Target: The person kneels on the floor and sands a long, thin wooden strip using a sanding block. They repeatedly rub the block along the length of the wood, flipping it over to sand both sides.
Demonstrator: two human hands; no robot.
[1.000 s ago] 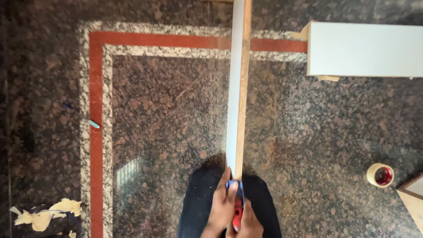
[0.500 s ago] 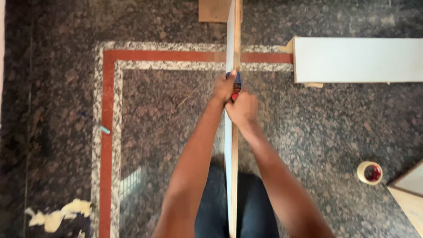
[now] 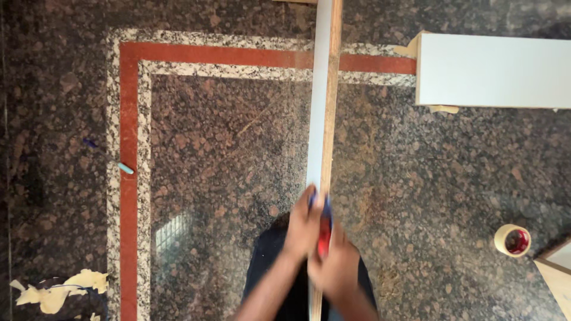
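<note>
A long narrow white-faced board (image 3: 322, 101) with a bare plywood edge stands on edge and runs from the top of the view down to me. My left hand (image 3: 302, 226) and my right hand (image 3: 338, 267) are clasped together around a small red and blue tool (image 3: 325, 229) pressed against the board's edge. The tool's working end is hidden by my fingers. Below my hands, my dark-clothed legs are visible.
The floor is dark speckled granite with a red and light border stripe (image 3: 128, 178). A white panel (image 3: 493, 70) lies at the upper right. A roll of tape (image 3: 513, 240) sits at the right, beside another board's corner (image 3: 556, 276). Torn yellowish paper scraps (image 3: 56, 291) lie at the bottom left.
My hands, with the tool, were far up the board half a second ago with arms stretched; they have slid back down the edge toward me.
</note>
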